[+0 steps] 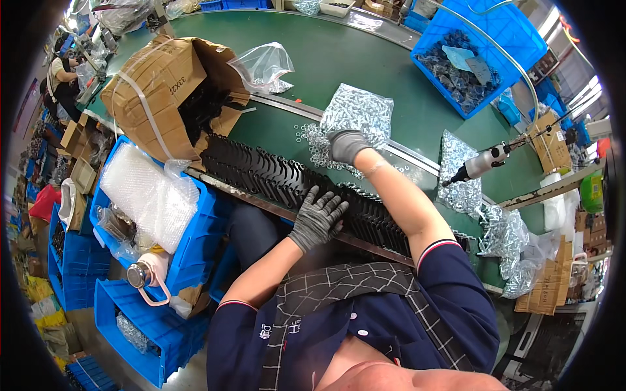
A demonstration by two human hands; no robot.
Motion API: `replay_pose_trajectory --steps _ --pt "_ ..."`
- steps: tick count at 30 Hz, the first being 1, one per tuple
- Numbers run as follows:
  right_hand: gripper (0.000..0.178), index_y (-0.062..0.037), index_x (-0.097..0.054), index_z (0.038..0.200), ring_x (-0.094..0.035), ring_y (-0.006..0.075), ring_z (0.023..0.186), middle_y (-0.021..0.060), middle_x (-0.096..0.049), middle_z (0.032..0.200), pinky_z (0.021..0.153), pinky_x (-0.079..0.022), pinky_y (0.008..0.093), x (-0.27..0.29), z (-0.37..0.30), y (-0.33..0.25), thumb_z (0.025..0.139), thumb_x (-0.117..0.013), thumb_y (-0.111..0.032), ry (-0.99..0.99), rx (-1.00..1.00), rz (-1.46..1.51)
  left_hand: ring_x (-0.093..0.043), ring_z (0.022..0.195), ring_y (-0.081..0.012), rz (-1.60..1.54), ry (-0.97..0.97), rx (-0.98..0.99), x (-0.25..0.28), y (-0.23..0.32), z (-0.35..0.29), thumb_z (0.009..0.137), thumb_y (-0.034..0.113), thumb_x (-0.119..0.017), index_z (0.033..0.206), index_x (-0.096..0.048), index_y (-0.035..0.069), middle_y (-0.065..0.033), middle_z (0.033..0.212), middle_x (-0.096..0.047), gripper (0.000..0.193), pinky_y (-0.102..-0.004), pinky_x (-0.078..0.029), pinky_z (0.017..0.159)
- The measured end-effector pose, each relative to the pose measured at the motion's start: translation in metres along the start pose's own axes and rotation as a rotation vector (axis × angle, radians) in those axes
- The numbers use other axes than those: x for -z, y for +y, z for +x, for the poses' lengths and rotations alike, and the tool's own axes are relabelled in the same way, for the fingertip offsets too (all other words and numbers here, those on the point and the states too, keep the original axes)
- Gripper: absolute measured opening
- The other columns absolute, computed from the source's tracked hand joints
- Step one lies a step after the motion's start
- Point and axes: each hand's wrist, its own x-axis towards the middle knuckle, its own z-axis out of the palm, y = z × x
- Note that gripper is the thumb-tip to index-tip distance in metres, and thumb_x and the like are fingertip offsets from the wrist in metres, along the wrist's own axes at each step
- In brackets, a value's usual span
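My left hand, in a dark grey glove, lies with its fingers spread on a long row of black curved parts along the near edge of the green table. My right hand, also gloved, reaches across the row to a pile of small shiny metal rings. Its fingertips are hidden, so I cannot tell if it holds any. Just beyond, touching or close to this hand, lies a clear bag of small silvery metal parts.
An open cardboard box holding black parts lies tilted at the left. A power screwdriver hangs at the right above another bag of metal parts. A blue bin stands far right; a bottle rests by blue crates at my left.
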Motion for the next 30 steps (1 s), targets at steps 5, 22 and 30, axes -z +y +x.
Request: replay_pose_trajectory --steps 5,22,30 --pt "0.017 -0.0065 -0.062 0.098 -0.061 0.0166 0.072 0.0033 -0.064 0.078 0.064 -0.051 0.0361 -0.074 -0.019 0.071 0.086 -0.059 -0.017 -0.022 -0.008 0.407 -0.059 0.112 -0.0298 -0.012 0.006 -0.026 0.001 0.003 0.010 0.078 0.032 -0.063 0.116 -0.065 0.011 -0.0119 0.116 -0.065 0.044 -0.0544 -0.031 0.109" --pt "0.018 -0.0116 -0.069 0.100 -0.066 0.0323 0.071 0.0131 -0.068 0.079 0.065 -0.052 0.0392 -0.071 -0.052 0.033 0.083 -0.063 -0.014 0.263 0.178 0.322 -0.058 0.115 -0.0287 -0.010 -0.035 0.003 0.001 0.002 0.005 0.082 0.035 -0.059 0.119 -0.065 0.011 -0.0125 0.118 -0.064 0.044 -0.0537 -0.028 0.111" --pt "0.017 -0.0114 -0.067 0.096 -0.066 0.0338 0.074 0.0127 -0.068 0.079 0.067 -0.053 0.0410 -0.027 -0.045 0.009 0.081 -0.062 -0.018 -0.110 0.332 -0.227 -0.057 0.117 -0.0283 0.004 -0.059 0.009 0.004 0.002 0.005 0.083 0.036 -0.058 0.120 -0.064 0.011 -0.0129 0.119 -0.065 0.046 -0.0538 -0.026 0.112"
